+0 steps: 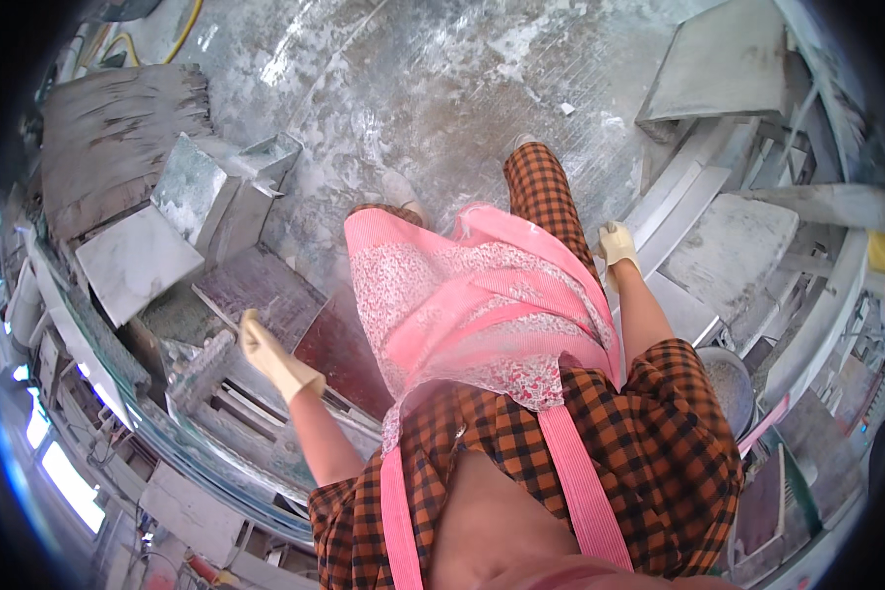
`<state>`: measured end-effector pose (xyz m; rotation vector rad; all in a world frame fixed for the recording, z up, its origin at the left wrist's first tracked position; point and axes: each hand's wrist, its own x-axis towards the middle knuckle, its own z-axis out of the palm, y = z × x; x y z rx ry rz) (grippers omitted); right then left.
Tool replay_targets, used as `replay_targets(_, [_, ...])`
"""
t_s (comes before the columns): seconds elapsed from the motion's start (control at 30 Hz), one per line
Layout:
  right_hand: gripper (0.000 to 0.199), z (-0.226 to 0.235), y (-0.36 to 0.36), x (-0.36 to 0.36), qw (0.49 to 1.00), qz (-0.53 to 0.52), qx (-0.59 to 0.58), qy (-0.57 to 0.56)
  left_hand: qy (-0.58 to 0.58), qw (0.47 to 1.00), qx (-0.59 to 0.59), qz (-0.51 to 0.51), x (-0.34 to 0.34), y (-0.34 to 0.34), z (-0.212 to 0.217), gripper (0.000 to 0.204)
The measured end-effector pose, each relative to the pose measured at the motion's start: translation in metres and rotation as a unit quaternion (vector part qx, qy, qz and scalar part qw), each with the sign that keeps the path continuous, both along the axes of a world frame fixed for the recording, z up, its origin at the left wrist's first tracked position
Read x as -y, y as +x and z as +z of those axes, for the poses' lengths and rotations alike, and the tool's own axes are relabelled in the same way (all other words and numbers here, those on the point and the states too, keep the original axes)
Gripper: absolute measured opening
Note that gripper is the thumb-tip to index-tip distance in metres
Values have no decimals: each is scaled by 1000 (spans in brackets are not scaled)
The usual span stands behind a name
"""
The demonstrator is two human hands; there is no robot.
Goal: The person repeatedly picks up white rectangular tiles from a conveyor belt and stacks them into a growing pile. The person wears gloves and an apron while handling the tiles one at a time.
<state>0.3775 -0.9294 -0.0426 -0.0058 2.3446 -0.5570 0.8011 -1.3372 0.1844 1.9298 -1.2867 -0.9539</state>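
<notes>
My left hand (pixel 265 356), in a cream glove, hangs out at my left side. Its fingers are loosely curled together, with no object showing in them. Below it lie grey slabs and a slatted frame (pixel 251 411); no contact can be made out. At my right side, my right hand (pixel 617 244) wears a matching glove and has its fingers curled in, with nothing visible between them. It is nearest to long pale strips (pixel 674 211) stacked along the right. A pink patterned apron (pixel 492 285) covers my front over an orange-and-black checked garment.
Wet, whitish-streaked floor (pixel 442 88) stretches ahead. To the left stand a worn board (pixel 118 133), a pale square slab (pixel 140 264) and a grey box-like block (pixel 195 192). On the right are a large grey slab (pixel 723 64) and a round bucket (pixel 726 383). A yellow hose (pixel 185 29) lies far left.
</notes>
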Motion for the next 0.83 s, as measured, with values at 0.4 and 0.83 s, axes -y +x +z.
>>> replay_targets(0.4, [42,2,-3,-60,990,84,-21,-111,-323,891,317,-37,131,190,126,36])
replay_targets(0.83, [41,363,132,394,641,573,-276,-430,-39,808,582,82,127,335,124,56])
